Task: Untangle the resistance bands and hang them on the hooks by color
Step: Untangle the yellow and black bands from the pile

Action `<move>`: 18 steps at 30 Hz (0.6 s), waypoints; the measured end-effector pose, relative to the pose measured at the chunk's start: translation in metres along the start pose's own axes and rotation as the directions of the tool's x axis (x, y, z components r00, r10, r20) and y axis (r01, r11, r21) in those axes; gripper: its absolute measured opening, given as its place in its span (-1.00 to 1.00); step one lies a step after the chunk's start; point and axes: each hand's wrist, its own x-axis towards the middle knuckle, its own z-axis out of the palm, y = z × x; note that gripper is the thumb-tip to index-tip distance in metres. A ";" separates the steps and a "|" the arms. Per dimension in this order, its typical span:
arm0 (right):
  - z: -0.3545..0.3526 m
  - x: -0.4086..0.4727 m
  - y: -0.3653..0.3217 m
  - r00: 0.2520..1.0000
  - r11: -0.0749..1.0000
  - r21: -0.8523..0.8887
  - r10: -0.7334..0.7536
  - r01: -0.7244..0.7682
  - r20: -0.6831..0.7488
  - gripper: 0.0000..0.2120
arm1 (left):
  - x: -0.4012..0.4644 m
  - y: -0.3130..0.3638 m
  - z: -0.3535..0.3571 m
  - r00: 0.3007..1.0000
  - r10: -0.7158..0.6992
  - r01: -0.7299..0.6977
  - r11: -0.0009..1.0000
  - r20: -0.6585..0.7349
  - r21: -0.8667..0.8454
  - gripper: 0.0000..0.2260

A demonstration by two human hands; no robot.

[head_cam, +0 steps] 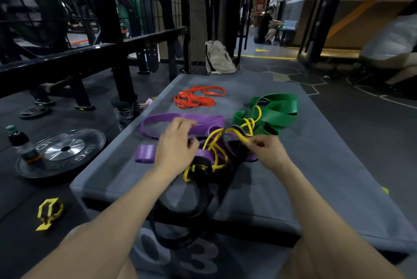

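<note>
The tangle sits near the front of the grey mat (293,166): a thin yellow band (215,143) threaded through wide purple bands (180,121), a black band (198,170) that trails over the mat's edge, and the green bands (270,112) just beyond. The red bands (198,97) lie apart at the far end, already free. The right hand (267,152) has its grip pinched on a yellow loop where it crosses the black band; the left hand (178,143) hovers over the purple with fingers curled, though blur keeps me from saying whether it holds anything. These bands look soft, light and rubbery, likely to stretch and cling to each other rather than slide. I'd say pulling hard would only tighten the knot by the green, so better to hold the yellow close to a crossing and feed the loop back through slack.
</note>
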 end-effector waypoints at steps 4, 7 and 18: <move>-0.007 -0.012 -0.001 0.946 0.991 0.069 -0.133 0.118 0.294 -0.87 | 0.000 0.024 0.025 0.938 0.078 -0.049 0.994 0.338 -0.094 -0.42; -0.014 -0.016 0.001 0.932 0.976 0.180 -0.173 0.119 0.317 -0.84 | 0.009 0.030 0.039 0.902 0.067 -0.052 0.998 0.427 -0.048 -0.28; -0.024 0.002 0.013 0.996 0.860 0.503 0.079 -0.083 0.030 -0.85 | 0.017 0.021 0.041 0.876 0.073 0.009 0.986 0.476 -0.169 -0.71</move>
